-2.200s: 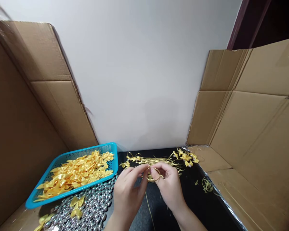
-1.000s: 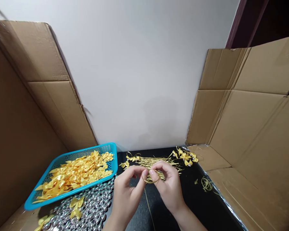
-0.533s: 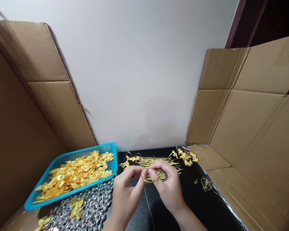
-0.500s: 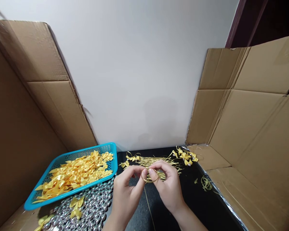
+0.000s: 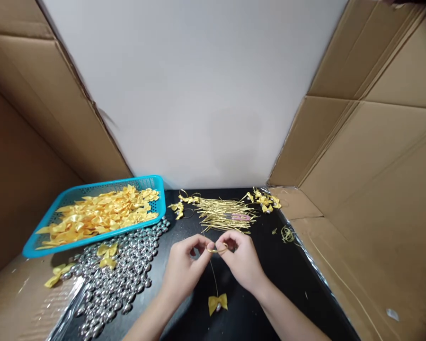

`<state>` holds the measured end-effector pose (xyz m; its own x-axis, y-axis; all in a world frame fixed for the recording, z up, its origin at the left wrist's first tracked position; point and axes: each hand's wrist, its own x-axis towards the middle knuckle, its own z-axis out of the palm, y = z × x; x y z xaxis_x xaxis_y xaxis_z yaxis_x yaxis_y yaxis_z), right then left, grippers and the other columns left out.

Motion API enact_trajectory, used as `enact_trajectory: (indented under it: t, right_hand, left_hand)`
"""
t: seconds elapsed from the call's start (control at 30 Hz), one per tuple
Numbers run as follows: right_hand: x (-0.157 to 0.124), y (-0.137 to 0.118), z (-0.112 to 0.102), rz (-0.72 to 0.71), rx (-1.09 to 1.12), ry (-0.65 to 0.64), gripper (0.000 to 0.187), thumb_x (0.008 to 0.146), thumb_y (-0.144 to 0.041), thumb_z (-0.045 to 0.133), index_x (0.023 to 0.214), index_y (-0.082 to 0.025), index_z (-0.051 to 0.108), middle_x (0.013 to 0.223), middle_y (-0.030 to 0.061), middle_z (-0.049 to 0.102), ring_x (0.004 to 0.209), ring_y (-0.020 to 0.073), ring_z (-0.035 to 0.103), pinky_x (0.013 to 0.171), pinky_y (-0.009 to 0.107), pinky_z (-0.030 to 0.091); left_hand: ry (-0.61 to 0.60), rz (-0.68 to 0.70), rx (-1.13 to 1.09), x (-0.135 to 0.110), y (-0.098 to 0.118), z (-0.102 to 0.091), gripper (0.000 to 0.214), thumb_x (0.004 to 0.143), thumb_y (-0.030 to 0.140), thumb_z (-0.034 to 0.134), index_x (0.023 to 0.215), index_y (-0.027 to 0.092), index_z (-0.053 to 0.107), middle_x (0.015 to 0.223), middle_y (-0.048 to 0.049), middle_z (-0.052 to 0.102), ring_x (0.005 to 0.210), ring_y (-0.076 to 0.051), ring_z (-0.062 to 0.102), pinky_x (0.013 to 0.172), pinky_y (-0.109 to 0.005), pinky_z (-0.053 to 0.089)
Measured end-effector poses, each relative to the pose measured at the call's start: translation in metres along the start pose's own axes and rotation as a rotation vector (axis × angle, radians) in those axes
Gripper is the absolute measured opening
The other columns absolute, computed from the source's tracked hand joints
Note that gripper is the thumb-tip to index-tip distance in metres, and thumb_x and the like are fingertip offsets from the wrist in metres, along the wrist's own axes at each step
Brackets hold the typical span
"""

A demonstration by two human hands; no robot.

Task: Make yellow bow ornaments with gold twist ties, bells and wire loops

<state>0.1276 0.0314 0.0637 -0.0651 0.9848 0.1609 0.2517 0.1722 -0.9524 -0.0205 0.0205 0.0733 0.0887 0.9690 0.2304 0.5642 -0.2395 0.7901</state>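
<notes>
A small gold loop (image 5: 217,251), looking like a bent twist tie or wire, is pinched between the fingertips of both hands above the black tabletop. My left hand (image 5: 186,260) is closed on its left side. On its right side, my right hand (image 5: 244,259) is closed with thumb and fingers together. From near the left fingertips a thin thread (image 5: 214,277) runs down to a yellow ribbon bow (image 5: 217,303) with a silver bead at its middle. Beyond the hands lies a bundle of gold twist ties (image 5: 220,213).
A blue basket (image 5: 159,208) heaped with yellow bows stands at left. Silver beads (image 5: 117,279) spread before it, a few bows on them. Finished-looking bows with beads (image 5: 264,201) lie at back right, near a tangled gold thread (image 5: 287,234). Cardboard walls (image 5: 341,151) flank the table.
The view has tilted down, so everything sits higher in it. The bow on the thread has come into view below my hands. Both hands still pinch the gold loop.
</notes>
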Motion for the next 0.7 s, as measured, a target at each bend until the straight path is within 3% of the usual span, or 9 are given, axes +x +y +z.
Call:
enact_trajectory:
  t: [0.13,0.33,0.7]
  right_hand:
    - [-0.032,0.026,-0.002,0.134,-0.021,-0.042,0.016,0.076,-0.025,0.059,0.065,-0.015,0.063,0.06,0.0012,0.061,0.054,0.0128,0.051,0.052,0.024,0.039]
    - [-0.068,0.046,-0.006,0.25,-0.056,-0.087,0.016,0.077,-0.023,0.059,0.064,-0.015,0.063,0.061,0.001,0.061,0.055,0.0131,0.051,0.053,0.024,0.039]
    - [-0.08,0.052,-0.004,0.179,-0.186,-0.104,0.013,0.075,-0.013,0.057,0.063,-0.017,0.059,0.063,-0.0005,0.058,0.06,0.0131,0.05,0.056,0.024,0.038]
  left_hand:
    - [-0.14,-0.097,0.004,-0.033,-0.019,0.006,0.007,0.077,0.022,0.064,0.076,0.019,0.07,0.072,-0.0017,0.073,0.066,-0.019,0.064,0.061,-0.028,0.046]
    - [-0.374,-0.237,0.14,-0.062,-0.039,0.014,0.013,0.08,0.026,0.06,0.087,0.018,0.067,0.085,-0.0071,0.069,0.082,-0.025,0.065,0.074,-0.036,0.049]
    - [-0.419,-0.171,0.28,-0.07,-0.03,0.036,0.011,0.08,0.017,0.056,0.075,0.021,0.065,0.081,-0.0053,0.068,0.08,-0.024,0.064,0.069,-0.032,0.047]
